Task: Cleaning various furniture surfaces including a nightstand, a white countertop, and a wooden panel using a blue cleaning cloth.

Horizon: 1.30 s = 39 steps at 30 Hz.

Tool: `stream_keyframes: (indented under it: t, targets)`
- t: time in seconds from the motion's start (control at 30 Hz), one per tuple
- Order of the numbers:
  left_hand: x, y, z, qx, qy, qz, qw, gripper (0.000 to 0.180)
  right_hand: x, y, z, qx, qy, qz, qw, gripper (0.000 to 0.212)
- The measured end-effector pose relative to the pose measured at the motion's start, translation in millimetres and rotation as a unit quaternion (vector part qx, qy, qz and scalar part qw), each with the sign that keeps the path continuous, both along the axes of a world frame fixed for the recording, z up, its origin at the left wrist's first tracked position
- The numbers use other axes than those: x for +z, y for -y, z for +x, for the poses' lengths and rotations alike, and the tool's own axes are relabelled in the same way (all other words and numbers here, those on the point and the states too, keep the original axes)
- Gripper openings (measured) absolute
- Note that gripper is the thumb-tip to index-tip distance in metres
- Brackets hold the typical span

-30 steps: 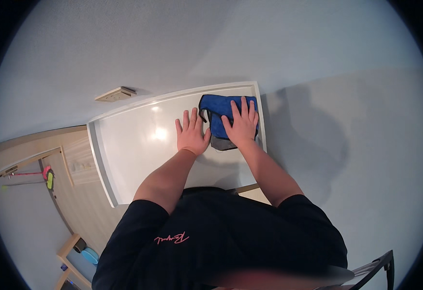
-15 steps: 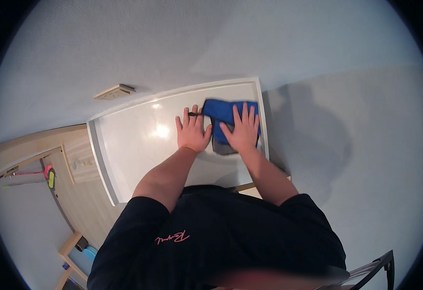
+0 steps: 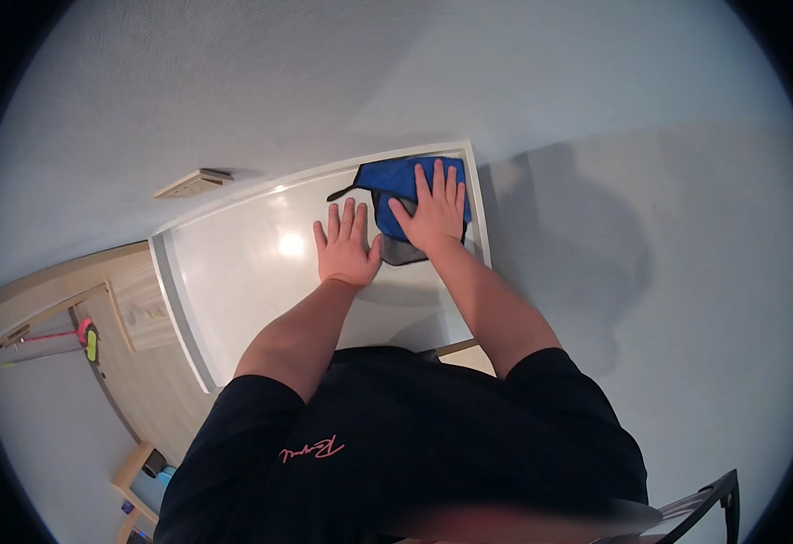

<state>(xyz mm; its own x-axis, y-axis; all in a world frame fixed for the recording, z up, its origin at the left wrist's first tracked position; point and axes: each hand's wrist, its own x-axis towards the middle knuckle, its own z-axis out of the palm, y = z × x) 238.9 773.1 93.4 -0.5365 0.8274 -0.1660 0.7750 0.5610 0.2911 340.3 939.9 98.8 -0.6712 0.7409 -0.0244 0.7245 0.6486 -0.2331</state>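
A blue and grey cleaning cloth [image 3: 387, 177] with dark edging and a small hanging loop lies folded in the far right corner of a white tabletop with raised edges [image 3: 251, 281]. My right hand [image 3: 434, 213] is spread flat on the cloth, pressing it against the surface, its fingertips close to the far rim. Just left of the cloth, my left hand [image 3: 348, 249] rests with fingers apart on the bare white surface and holds nothing. The loop sticks out beyond my left fingertips. Part of the cloth is hidden beneath my right palm.
A raised white rim runs along the far and right sides, close to the wall. On the wall at the far left is a socket plate [image 3: 192, 183]. Wooden panelling [image 3: 142, 290] and a small shelf [image 3: 133, 467] stand to the left.
My right hand has slid the cloth away from me, toward the far edge, and its loop now lies free of my left fingers. My left hand has shifted slightly left.
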Motion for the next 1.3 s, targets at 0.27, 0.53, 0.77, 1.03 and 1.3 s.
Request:
stream_keyframes:
  t: [0.27,0.53,0.77,1.03,1.3]
  targets:
    - [-3,-2,-1,0.013,0.019,-0.012,1.000,0.076,-1,21,31,0.008,-0.024,-0.023,0.999,0.083]
    - [5,0,1,-0.002,0.018,-0.031,0.999,0.079,7,73,103,0.036,-0.002,-0.009,0.999,0.084]
    - [-4,2,-1,0.003,-0.009,-0.010,1.000,0.074,-4,9,16,0.018,-0.026,-0.007,0.999,0.083]
    - [-2,-1,1,0.003,-0.006,-0.005,1.000,0.074,-4,-13,-9,-0.004,0.010,-0.007,1.000,0.084]
    - [-2,2,-2,0.004,0.006,0.001,1.000,0.077,-1,79,111,0.017,-0.011,-0.027,0.999,0.082]
